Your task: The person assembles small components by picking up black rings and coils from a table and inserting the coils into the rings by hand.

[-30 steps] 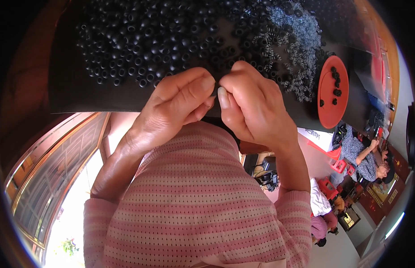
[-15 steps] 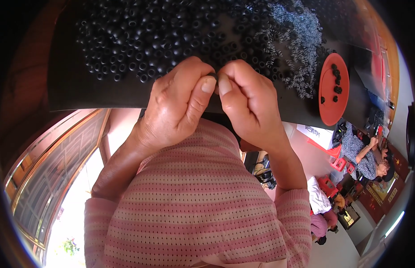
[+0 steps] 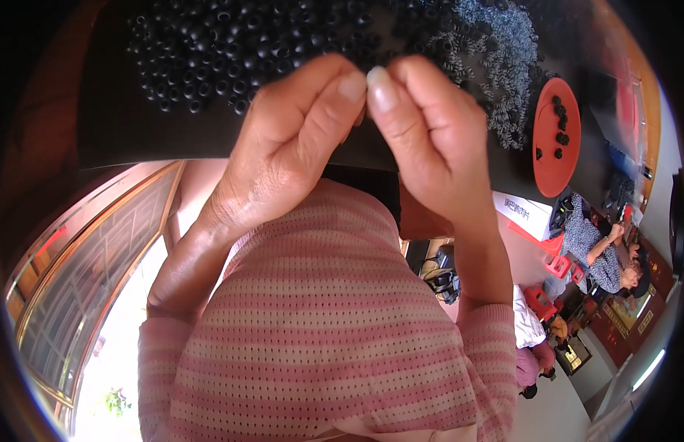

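My left hand [image 3: 301, 129] and my right hand [image 3: 438, 129] are raised over the near edge of the dark table [image 3: 202, 136]. Both are closed in a pinch, thumbs on top, their tips nearly touching. The small black piece pinched between them is now hidden behind the fingers. Beyond my left hand spreads a large heap of small black rings [image 3: 239, 51]. Past my right hand lie many small, shiny, clear coiled pieces [image 3: 497, 81].
An orange-red oval plate [image 3: 552, 173] holds several small black pieces [image 3: 562, 138] at the table's right side. Further right sits a person in a patterned top [image 3: 581, 236], near red stools [image 3: 558, 265]. A framed window panel [image 3: 99, 272] stands at the left.
Both hands have moved up and away from my body, further over the table, still pinched together. The black piece visible between the thumbs earlier is now out of sight. The plate looks unchanged.
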The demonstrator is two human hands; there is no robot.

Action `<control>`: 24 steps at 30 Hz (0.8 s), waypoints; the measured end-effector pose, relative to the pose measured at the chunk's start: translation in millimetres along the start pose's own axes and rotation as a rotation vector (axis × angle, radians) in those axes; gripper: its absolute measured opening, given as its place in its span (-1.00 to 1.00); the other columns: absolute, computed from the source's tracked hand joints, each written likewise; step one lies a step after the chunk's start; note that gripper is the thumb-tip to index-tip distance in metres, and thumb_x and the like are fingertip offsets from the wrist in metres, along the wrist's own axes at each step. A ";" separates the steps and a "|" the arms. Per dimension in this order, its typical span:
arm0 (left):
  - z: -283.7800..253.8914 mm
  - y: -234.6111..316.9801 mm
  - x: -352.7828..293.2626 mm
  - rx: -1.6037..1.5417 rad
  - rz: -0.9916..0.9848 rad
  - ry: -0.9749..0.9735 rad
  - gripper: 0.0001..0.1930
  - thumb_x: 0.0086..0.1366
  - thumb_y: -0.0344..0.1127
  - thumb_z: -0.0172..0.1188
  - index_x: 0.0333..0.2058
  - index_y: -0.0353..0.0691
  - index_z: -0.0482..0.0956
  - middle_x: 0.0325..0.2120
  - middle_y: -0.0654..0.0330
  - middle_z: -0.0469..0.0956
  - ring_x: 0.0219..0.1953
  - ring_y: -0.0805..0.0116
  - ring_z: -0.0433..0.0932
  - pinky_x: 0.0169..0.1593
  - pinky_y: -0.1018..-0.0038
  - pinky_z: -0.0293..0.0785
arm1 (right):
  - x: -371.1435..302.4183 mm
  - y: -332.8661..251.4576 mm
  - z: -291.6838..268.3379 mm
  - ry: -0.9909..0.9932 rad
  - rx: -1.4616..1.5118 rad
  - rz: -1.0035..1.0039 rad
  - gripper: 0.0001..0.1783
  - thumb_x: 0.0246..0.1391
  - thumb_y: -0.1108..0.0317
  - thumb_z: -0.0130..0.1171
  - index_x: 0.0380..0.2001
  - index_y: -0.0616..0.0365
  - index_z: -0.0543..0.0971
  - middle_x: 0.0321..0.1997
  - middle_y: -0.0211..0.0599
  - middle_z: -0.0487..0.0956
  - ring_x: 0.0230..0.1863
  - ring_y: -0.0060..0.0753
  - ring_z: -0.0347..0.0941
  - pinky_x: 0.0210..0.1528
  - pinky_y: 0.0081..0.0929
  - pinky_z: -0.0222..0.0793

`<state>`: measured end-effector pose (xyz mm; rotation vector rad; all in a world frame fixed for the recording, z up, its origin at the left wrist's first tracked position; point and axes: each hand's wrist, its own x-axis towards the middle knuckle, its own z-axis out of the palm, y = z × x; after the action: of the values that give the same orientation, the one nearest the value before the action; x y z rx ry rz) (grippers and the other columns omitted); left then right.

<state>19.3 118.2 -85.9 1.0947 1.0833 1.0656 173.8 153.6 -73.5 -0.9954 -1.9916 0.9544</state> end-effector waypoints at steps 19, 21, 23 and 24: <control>-5.7 8.0 14.9 -0.249 -0.219 -0.108 -0.64 0.39 -0.06 -0.10 -0.39 -0.25 0.43 -0.58 0.35 0.32 -0.60 0.68 0.16 -0.60 0.73 -0.02 | 4.2 -1.6 -28.4 -0.062 0.073 0.119 -0.92 0.00 0.53 0.15 -0.42 0.22 0.44 -0.65 -0.42 0.32 -0.65 -0.68 0.20 -0.62 -0.64 0.12; -5.0 4.2 14.4 -0.256 -0.159 -0.135 -0.66 0.40 -0.06 -0.08 -0.37 -0.22 0.44 -0.58 0.39 0.32 -0.59 0.69 0.17 -0.57 0.74 0.02 | 1.1 1.7 -27.5 -0.154 0.027 0.079 -0.92 0.08 0.53 0.09 -0.33 0.25 0.46 -0.51 -0.55 0.39 -0.54 -0.78 0.20 -0.51 -0.75 0.13; -11.9 0.6 14.5 -0.162 -0.104 -0.187 -0.67 0.40 -0.07 -0.07 -0.36 -0.21 0.45 -0.58 0.40 0.31 -0.57 0.69 0.16 -0.55 0.75 0.03 | 5.5 5.3 -24.0 -0.127 -0.066 -0.112 -0.91 0.03 0.56 0.11 -0.35 0.25 0.44 -0.52 -0.46 0.39 -0.56 -0.71 0.21 -0.53 -0.71 0.15; -14.8 1.5 14.9 -0.129 -0.120 -0.193 -0.68 0.40 -0.10 -0.04 -0.37 -0.25 0.45 -0.59 0.37 0.33 -0.55 0.65 0.21 -0.49 0.68 0.14 | 5.5 5.0 -22.6 -0.131 -0.071 -0.106 -0.90 0.02 0.57 0.12 -0.37 0.25 0.42 -0.53 -0.43 0.38 -0.57 -0.68 0.22 -0.53 -0.69 0.16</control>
<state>6.8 135.0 -88.0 0.9950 0.9029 0.9028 191.6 167.2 -65.4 -0.8754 -2.1779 0.9171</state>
